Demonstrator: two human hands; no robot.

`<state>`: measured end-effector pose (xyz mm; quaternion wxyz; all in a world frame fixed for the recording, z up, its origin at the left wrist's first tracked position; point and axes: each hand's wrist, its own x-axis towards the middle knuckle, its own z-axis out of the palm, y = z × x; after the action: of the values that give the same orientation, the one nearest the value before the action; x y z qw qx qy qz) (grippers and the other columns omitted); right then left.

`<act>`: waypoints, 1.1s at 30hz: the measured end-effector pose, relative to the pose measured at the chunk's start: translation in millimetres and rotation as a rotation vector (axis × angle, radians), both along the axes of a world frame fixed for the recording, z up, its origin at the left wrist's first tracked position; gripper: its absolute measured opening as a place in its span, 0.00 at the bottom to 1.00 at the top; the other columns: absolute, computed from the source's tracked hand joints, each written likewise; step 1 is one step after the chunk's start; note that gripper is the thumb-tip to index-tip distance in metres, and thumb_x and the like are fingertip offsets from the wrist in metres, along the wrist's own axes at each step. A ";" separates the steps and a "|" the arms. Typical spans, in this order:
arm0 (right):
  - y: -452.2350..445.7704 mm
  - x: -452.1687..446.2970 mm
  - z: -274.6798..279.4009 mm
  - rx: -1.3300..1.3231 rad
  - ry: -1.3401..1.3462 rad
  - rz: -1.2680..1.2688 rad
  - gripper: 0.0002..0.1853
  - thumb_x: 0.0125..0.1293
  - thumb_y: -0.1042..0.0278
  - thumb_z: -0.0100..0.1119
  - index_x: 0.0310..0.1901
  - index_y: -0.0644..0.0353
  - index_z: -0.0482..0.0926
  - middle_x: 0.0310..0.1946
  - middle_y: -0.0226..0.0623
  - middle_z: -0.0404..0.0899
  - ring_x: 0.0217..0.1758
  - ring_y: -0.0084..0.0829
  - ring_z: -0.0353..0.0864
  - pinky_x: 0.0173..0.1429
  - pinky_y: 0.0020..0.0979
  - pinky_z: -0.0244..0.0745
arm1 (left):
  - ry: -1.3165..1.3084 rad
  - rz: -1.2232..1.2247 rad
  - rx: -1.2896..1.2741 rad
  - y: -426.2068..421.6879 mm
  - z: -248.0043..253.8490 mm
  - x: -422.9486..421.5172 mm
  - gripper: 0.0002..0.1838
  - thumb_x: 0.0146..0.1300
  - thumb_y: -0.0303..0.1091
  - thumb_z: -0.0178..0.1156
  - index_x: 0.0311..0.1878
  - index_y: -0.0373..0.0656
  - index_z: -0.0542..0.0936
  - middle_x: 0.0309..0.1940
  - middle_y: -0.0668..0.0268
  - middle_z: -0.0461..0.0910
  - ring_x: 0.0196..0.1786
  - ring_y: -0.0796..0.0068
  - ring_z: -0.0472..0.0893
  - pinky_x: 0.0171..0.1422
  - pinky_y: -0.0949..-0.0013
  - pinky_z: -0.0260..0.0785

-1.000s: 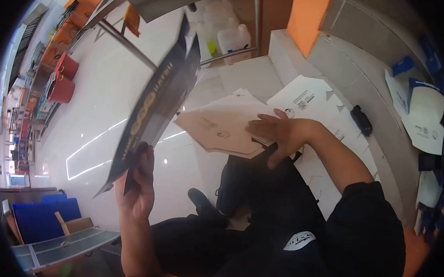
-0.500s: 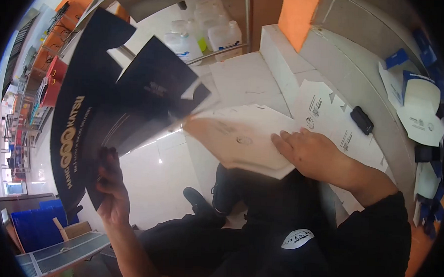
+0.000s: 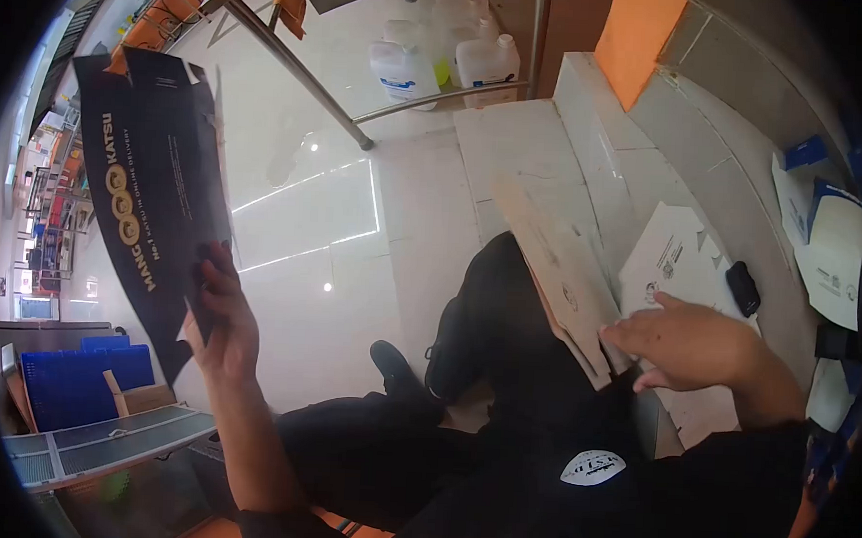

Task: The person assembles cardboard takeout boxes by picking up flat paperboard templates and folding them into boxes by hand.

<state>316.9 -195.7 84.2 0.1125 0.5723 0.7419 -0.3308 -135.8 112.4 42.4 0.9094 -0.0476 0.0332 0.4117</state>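
Note:
On the left, my left hand (image 3: 222, 322) grips the lower edge of a dark printed cardboard piece (image 3: 151, 180), which stands upright with its gold and white lettering facing me. A stack of light cardboard sheets (image 3: 570, 280) leans tilted by my knee. My right hand (image 3: 678, 342) is at the stack's lower right edge, with its fingers on the cardboard and slightly apart. Beyond it, more white printed sheets (image 3: 667, 250) lie on the ledge, next to a small black object (image 3: 743, 288).
Plastic jugs (image 3: 485, 65) stand at the top beyond a metal rail (image 3: 295, 71). Blue panels (image 3: 85, 379) are at the lower left, above a grey mesh-topped stand (image 3: 106, 444). White and blue cardboard pieces (image 3: 831, 258) sit at the far right. My shoe (image 3: 390, 363) rests on the tiled floor.
The dark cardboard swung away from the light stack and now appears narrower at the left. The light stack has turned from lying broad to standing steeply tilted, with my right hand at its lower edge.

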 end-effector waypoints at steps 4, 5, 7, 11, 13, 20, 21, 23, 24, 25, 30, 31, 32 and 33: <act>53.7 1.8 31.8 0.022 0.019 -0.139 0.28 0.69 0.64 0.67 0.69 0.62 0.76 0.56 0.49 0.86 0.59 0.49 0.85 0.68 0.47 0.75 | 0.257 0.133 0.321 -4.0 -9.8 6.9 0.21 0.79 0.26 0.52 0.70 0.25 0.68 0.67 0.46 0.75 0.65 0.59 0.82 0.65 0.65 0.84; 65.4 3.9 36.5 0.064 0.004 -0.212 0.27 0.69 0.64 0.67 0.68 0.62 0.77 0.56 0.50 0.86 0.58 0.50 0.85 0.65 0.46 0.76 | 0.358 0.182 0.324 -3.7 -8.7 8.6 0.19 0.78 0.25 0.51 0.67 0.25 0.70 0.63 0.48 0.77 0.63 0.62 0.83 0.65 0.68 0.84; 90.5 18.0 1.5 0.462 0.039 -0.285 0.24 0.69 0.64 0.68 0.64 0.63 0.80 0.55 0.51 0.86 0.55 0.50 0.86 0.60 0.44 0.80 | 0.660 0.249 0.411 -4.8 -4.5 14.4 0.16 0.77 0.27 0.53 0.63 0.29 0.73 0.54 0.55 0.81 0.57 0.70 0.84 0.61 0.73 0.81; 127.2 -1.4 -25.6 0.418 0.322 -0.542 0.22 0.72 0.59 0.65 0.61 0.62 0.82 0.53 0.53 0.86 0.55 0.51 0.86 0.61 0.45 0.79 | 0.849 0.317 0.339 -3.6 -8.2 11.9 0.19 0.74 0.31 0.57 0.63 0.30 0.74 0.52 0.57 0.83 0.53 0.71 0.85 0.56 0.73 0.79; 127.4 -15.9 -42.4 0.377 0.377 -0.573 0.19 0.72 0.60 0.65 0.58 0.63 0.83 0.50 0.52 0.87 0.54 0.49 0.87 0.60 0.44 0.79 | 0.864 0.310 0.326 -1.9 -10.4 7.6 0.19 0.74 0.31 0.58 0.62 0.30 0.74 0.51 0.57 0.83 0.52 0.71 0.85 0.55 0.74 0.80; 129.5 -26.4 -74.2 0.216 0.609 -0.744 0.13 0.73 0.65 0.64 0.49 0.67 0.83 0.44 0.40 0.87 0.46 0.30 0.87 0.53 0.34 0.81 | 0.832 0.278 0.300 -1.1 -8.5 11.5 0.17 0.73 0.29 0.60 0.59 0.30 0.75 0.50 0.57 0.83 0.51 0.71 0.86 0.55 0.75 0.81; 127.9 -25.2 -77.7 0.200 0.690 -0.788 0.13 0.74 0.64 0.63 0.48 0.67 0.83 0.44 0.40 0.87 0.46 0.31 0.87 0.54 0.34 0.81 | 0.812 0.250 0.295 1.5 -10.3 7.8 0.17 0.73 0.29 0.60 0.59 0.30 0.74 0.50 0.57 0.83 0.51 0.71 0.86 0.55 0.74 0.82; 126.0 -25.0 -84.2 0.151 0.872 -0.880 0.12 0.76 0.64 0.61 0.48 0.66 0.83 0.45 0.40 0.87 0.47 0.30 0.87 0.55 0.34 0.82 | 0.791 0.227 0.285 4.7 -14.2 6.4 0.17 0.73 0.29 0.60 0.60 0.30 0.74 0.50 0.57 0.83 0.51 0.70 0.86 0.55 0.74 0.82; 124.4 -26.3 -88.0 0.118 0.975 -0.927 0.12 0.78 0.65 0.60 0.48 0.67 0.83 0.45 0.40 0.87 0.48 0.29 0.87 0.56 0.34 0.82 | 0.790 0.231 0.280 5.7 -15.5 8.0 0.17 0.73 0.29 0.59 0.60 0.30 0.74 0.50 0.57 0.83 0.51 0.70 0.86 0.55 0.73 0.82; 123.1 -26.5 -90.0 0.084 1.079 -0.975 0.12 0.79 0.65 0.58 0.48 0.67 0.82 0.46 0.40 0.87 0.49 0.28 0.86 0.56 0.33 0.82 | 0.805 0.242 0.274 5.8 -15.7 10.1 0.17 0.73 0.29 0.59 0.61 0.31 0.74 0.51 0.57 0.83 0.52 0.70 0.86 0.55 0.73 0.82; 113.2 -20.8 -88.6 -0.017 1.193 -0.983 0.10 0.81 0.67 0.54 0.50 0.66 0.79 0.54 0.42 0.85 0.57 0.30 0.85 0.62 0.33 0.82 | 0.851 0.250 0.283 3.1 -14.9 20.4 0.18 0.75 0.30 0.57 0.63 0.31 0.73 0.53 0.58 0.82 0.54 0.69 0.84 0.56 0.72 0.81; 111.2 -19.8 -88.2 -0.027 1.216 -0.989 0.10 0.81 0.67 0.54 0.50 0.66 0.79 0.55 0.43 0.84 0.57 0.30 0.85 0.62 0.33 0.81 | 0.855 0.250 0.291 4.2 -16.9 20.0 0.18 0.75 0.30 0.57 0.63 0.31 0.73 0.53 0.58 0.81 0.54 0.69 0.84 0.56 0.72 0.81; 109.2 -18.4 -89.3 -0.035 1.256 -0.985 0.10 0.81 0.67 0.54 0.49 0.65 0.78 0.56 0.45 0.84 0.58 0.32 0.85 0.63 0.34 0.81 | 0.860 0.250 0.298 4.9 -18.3 20.2 0.18 0.75 0.30 0.57 0.63 0.31 0.73 0.53 0.58 0.81 0.55 0.69 0.84 0.56 0.72 0.81; 107.1 -17.1 -91.5 -0.042 1.295 -0.981 0.09 0.81 0.67 0.53 0.49 0.65 0.78 0.57 0.46 0.83 0.59 0.34 0.84 0.63 0.36 0.81 | 0.885 0.270 0.297 3.3 -17.1 24.3 0.18 0.75 0.30 0.57 0.64 0.30 0.73 0.53 0.58 0.81 0.55 0.69 0.84 0.57 0.72 0.81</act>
<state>299.8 -88.6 -7.3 -0.4861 0.5251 0.3184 -0.6218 -111.5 115.7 25.3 0.7432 0.2584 0.3515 0.5073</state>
